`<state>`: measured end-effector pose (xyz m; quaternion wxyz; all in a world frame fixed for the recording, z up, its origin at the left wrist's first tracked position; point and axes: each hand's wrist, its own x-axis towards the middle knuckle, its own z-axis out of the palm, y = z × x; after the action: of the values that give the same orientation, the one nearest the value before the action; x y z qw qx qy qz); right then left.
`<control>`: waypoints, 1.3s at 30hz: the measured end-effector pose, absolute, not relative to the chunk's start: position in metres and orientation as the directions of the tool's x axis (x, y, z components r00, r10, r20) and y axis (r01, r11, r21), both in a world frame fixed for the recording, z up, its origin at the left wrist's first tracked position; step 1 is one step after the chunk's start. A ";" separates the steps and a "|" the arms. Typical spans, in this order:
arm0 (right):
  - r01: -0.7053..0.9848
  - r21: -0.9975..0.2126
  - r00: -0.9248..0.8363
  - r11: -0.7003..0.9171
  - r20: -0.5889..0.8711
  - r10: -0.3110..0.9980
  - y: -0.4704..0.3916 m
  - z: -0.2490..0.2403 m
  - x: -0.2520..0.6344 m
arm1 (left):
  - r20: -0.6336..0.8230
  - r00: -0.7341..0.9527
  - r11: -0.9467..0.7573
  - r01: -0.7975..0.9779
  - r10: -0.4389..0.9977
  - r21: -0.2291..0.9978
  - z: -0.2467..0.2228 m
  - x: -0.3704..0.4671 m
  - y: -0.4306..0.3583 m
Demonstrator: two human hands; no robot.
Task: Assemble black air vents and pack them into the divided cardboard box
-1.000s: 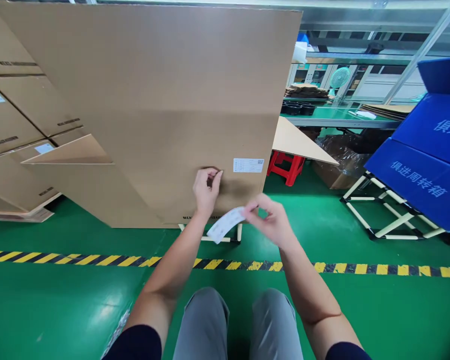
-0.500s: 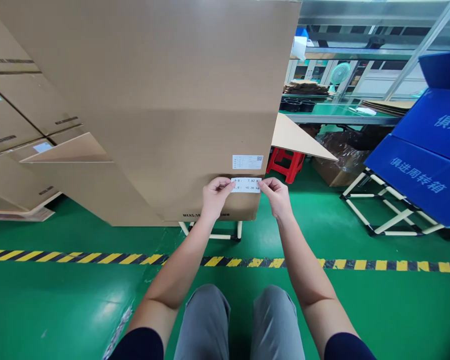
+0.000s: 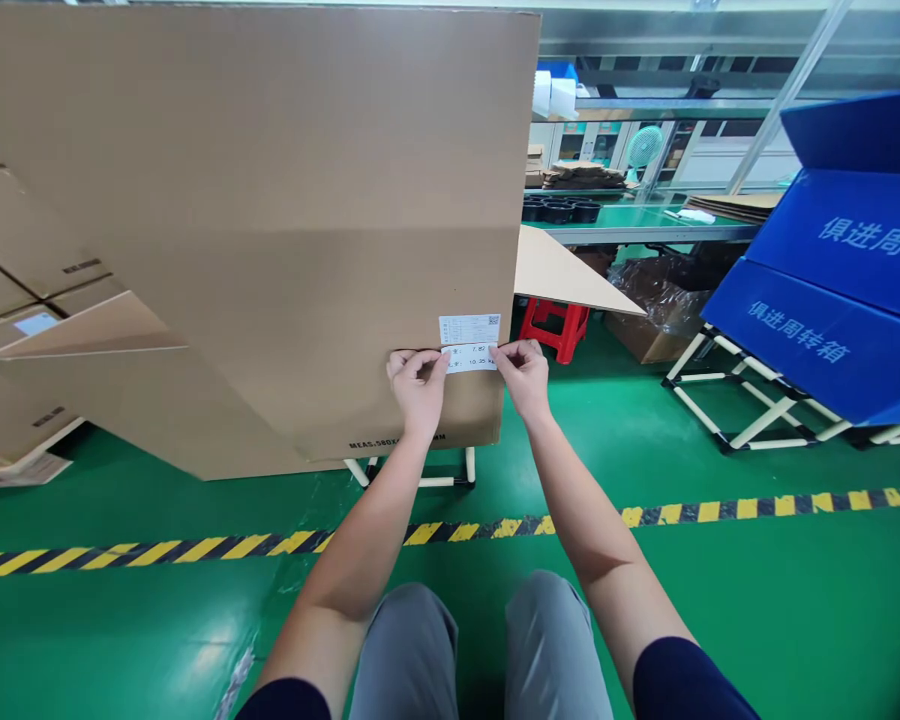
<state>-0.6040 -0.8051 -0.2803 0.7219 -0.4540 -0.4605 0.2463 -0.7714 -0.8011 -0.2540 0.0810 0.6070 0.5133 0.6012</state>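
Observation:
Between my two hands a small white weight label (image 3: 470, 358) is stretched level in front of a large brown cardboard box (image 3: 330, 280). My left hand (image 3: 420, 385) pinches its left end, thumb against fingers. The right end is pinched by my right hand (image 3: 523, 378). Just above it, a printed label with a QR code (image 3: 469, 328) is stuck on the box; the two labels' edges nearly meet. Whether the held label touches the cardboard I cannot tell. Black print runs along the box's lower edge, partly behind my left wrist.
The box's flap (image 3: 570, 272) juts out to the right, over a red stool (image 3: 562, 330). Blue boxes (image 3: 817, 300) rest on a white pipe rack (image 3: 765, 420). Stacked cartons (image 3: 30, 240) stand at left. A yellow-black stripe (image 3: 225, 548) crosses the green floor.
Both hands have brought the white label up, close under the printed label. The camera view has turned slightly, so the box sits further left.

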 end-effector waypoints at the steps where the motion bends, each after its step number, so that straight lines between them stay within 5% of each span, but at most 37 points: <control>1: 0.066 -0.881 0.457 0.468 0.443 0.771 -0.805 -0.281 -0.604 | 0.650 -0.250 -0.465 0.523 0.717 0.714 -0.254 -0.771 -0.801; 33: 0.156 -0.893 0.519 0.421 0.437 0.734 -0.807 -0.280 -0.615 | 0.706 -0.252 -0.448 0.622 0.662 0.643 -0.257 -0.764 -0.802; 39: 0.313 -0.877 0.539 0.366 0.481 0.692 -0.803 -0.289 -0.603 | 0.716 -0.299 -0.444 0.617 0.631 0.650 -0.259 -0.768 -0.797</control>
<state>-0.6029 -0.8028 -0.2885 0.6864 -0.5461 -0.4600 0.1379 -0.7675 -0.7970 -0.2592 0.0057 0.5919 0.5273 0.6096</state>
